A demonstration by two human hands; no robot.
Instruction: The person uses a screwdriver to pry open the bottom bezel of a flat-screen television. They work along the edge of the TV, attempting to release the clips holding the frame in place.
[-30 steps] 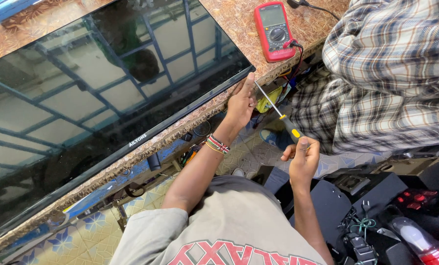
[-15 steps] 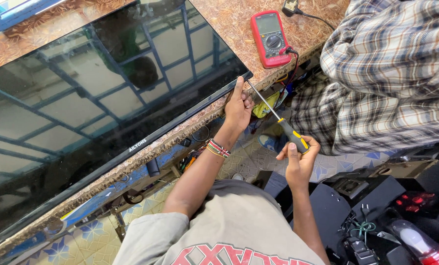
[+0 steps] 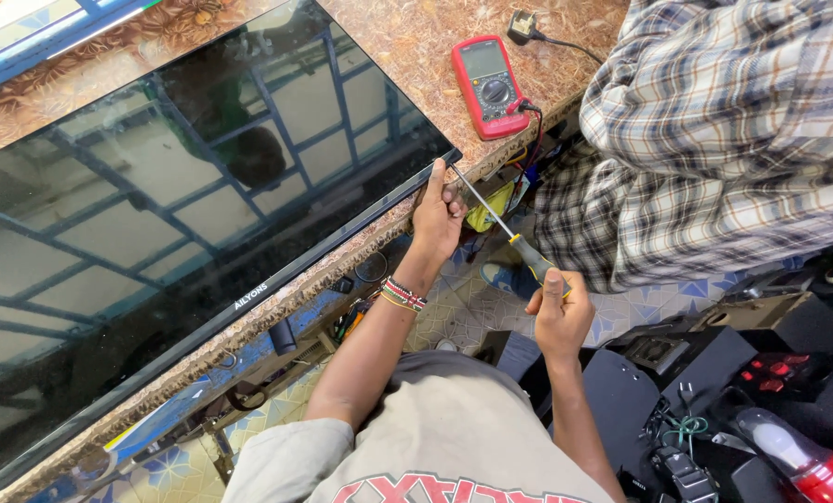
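A large flat television (image 3: 184,214) lies screen-up on a brown speckled table (image 3: 407,47). My left hand (image 3: 437,216) rests against the screen's near right corner, fingers on the bezel edge. My right hand (image 3: 556,312) grips the yellow and black handle of a long screwdriver (image 3: 496,222). Its metal shaft runs up and left, and the tip meets the television's corner beside my left fingers. A beaded bracelet circles my left wrist.
A red multimeter (image 3: 489,86) lies on the table beyond the corner, with a black plug (image 3: 523,24) behind it. A person in a plaid shirt (image 3: 715,130) sits at the right. Black electronic gear and a red device (image 3: 808,466) crowd the floor at lower right.
The view has shifted, so the television corner and both hands now sit lower in the frame. My right hand has kept its grip, and the screwdriver tip stays at the corner.
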